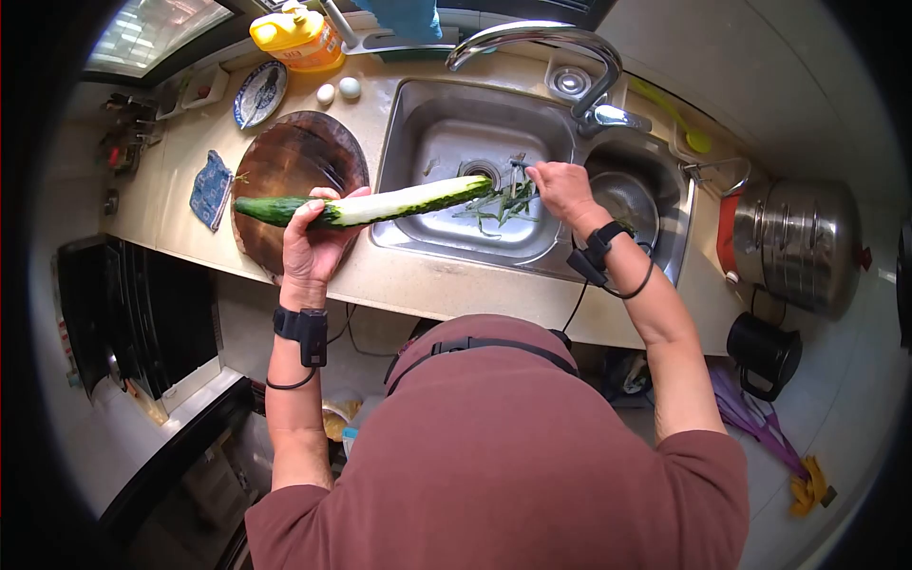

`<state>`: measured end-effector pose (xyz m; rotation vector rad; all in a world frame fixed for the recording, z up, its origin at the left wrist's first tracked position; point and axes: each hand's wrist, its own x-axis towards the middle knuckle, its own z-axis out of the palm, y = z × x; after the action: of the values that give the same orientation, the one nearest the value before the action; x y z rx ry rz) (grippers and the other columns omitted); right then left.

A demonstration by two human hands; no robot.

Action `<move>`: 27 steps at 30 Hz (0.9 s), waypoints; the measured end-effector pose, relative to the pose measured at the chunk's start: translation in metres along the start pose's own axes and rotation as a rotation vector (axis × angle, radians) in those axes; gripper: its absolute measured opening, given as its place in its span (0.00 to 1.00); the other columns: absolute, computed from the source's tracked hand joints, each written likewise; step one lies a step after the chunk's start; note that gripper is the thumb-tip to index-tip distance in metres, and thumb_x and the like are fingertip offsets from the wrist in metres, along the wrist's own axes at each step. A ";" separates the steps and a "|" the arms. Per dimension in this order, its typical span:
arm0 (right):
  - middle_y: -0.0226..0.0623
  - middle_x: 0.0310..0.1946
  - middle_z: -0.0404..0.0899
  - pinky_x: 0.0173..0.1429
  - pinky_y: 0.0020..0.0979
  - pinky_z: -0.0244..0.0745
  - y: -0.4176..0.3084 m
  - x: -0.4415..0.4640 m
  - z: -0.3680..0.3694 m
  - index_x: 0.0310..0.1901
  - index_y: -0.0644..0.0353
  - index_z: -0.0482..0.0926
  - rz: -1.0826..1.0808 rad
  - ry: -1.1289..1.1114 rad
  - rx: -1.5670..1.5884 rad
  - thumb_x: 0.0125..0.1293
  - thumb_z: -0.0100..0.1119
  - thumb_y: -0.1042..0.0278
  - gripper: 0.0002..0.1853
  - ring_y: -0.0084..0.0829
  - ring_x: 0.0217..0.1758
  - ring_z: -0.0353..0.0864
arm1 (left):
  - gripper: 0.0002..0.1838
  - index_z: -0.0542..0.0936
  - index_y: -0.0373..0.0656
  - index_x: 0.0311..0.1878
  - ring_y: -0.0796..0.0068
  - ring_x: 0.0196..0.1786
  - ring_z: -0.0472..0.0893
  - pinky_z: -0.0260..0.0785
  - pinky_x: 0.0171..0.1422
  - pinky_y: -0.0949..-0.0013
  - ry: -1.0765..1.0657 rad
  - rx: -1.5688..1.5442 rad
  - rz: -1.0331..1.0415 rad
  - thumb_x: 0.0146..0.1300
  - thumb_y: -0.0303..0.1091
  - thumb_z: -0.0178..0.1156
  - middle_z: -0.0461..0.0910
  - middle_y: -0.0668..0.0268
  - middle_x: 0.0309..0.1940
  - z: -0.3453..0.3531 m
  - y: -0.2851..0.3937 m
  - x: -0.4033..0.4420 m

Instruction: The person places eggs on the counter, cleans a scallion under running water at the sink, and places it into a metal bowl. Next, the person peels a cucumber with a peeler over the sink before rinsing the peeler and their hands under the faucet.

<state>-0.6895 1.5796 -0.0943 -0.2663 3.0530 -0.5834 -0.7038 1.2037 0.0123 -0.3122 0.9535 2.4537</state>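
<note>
The left grip (318, 237), left of centre, is wrapped around the partly peeled cucumber (408, 203), extending its far end over the sink (439, 128) at upper centre, presumably so that peel strips (509, 211) fall inside. The right grip (567, 193) is clenched around an apparent peeler (520, 163); its handle is concealed, its blade indistinct.

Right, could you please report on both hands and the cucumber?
Left hand gripping cucumber; right hand holding peeler. Cucumber partly peeled, one end over sink. Peel strips in sink; no visible obstruction.
</note>
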 end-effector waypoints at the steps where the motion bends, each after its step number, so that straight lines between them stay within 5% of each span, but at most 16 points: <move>1: 0.42 0.24 0.81 0.37 0.43 0.75 0.001 -0.003 -0.003 0.27 0.56 0.78 0.023 0.025 0.009 0.70 0.45 0.53 0.21 0.45 0.31 0.81 | 0.12 0.74 0.40 0.43 0.46 0.65 0.68 0.61 0.68 0.44 -0.002 -0.009 0.001 0.57 0.32 0.58 0.72 0.38 0.53 0.000 0.000 -0.001; 9: 0.45 0.24 0.78 0.38 0.43 0.72 -0.055 0.009 -0.037 0.27 0.55 0.78 -0.144 0.065 0.359 0.69 0.46 0.54 0.18 0.48 0.33 0.79 | 0.15 0.73 0.39 0.44 0.46 0.63 0.69 0.63 0.67 0.45 -0.060 -0.005 -0.011 0.55 0.34 0.59 0.72 0.35 0.53 -0.001 -0.003 0.004; 13: 0.46 0.24 0.77 0.38 0.45 0.71 -0.001 -0.001 -0.003 0.28 0.58 0.76 -0.023 -0.109 0.082 0.71 0.45 0.53 0.20 0.52 0.33 0.77 | 0.14 0.74 0.39 0.43 0.47 0.63 0.70 0.63 0.67 0.43 -0.014 0.021 -0.026 0.56 0.34 0.59 0.74 0.39 0.52 -0.007 0.006 0.002; 18: 0.46 0.24 0.77 0.36 0.46 0.71 -0.023 -0.001 -0.022 0.25 0.59 0.74 0.092 0.042 0.172 0.71 0.45 0.53 0.21 0.50 0.32 0.77 | 0.10 0.78 0.40 0.41 0.47 0.65 0.68 0.62 0.66 0.38 0.057 -0.073 0.011 0.60 0.34 0.59 0.77 0.47 0.47 0.000 -0.008 0.008; 19: 0.45 0.24 0.77 0.36 0.46 0.72 -0.033 0.002 -0.024 0.25 0.58 0.74 0.071 0.069 0.175 0.71 0.45 0.53 0.21 0.49 0.32 0.78 | 0.13 0.79 0.35 0.42 0.49 0.67 0.66 0.57 0.69 0.35 0.070 -0.100 -0.021 0.61 0.35 0.60 0.74 0.42 0.53 0.001 -0.011 0.010; 23: 0.41 0.24 0.79 0.34 0.42 0.74 -0.079 0.010 -0.024 0.27 0.57 0.75 -0.062 0.156 0.213 0.70 0.46 0.56 0.17 0.44 0.29 0.80 | 0.12 0.78 0.31 0.40 0.45 0.66 0.66 0.56 0.69 0.34 0.197 -0.300 -0.082 0.62 0.34 0.60 0.74 0.38 0.51 0.005 -0.036 0.024; 27: 0.41 0.22 0.78 0.31 0.40 0.75 -0.128 0.021 -0.016 0.27 0.56 0.75 -0.212 0.153 0.207 0.69 0.48 0.57 0.16 0.42 0.26 0.80 | 0.10 0.76 0.34 0.40 0.48 0.58 0.73 0.60 0.66 0.35 0.244 -0.295 -0.061 0.62 0.32 0.60 0.77 0.49 0.46 0.014 -0.059 0.031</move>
<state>-0.6901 1.4644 -0.0315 -0.5677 3.0946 -0.9663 -0.7009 1.2620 -0.0229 -0.7434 0.6597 2.5381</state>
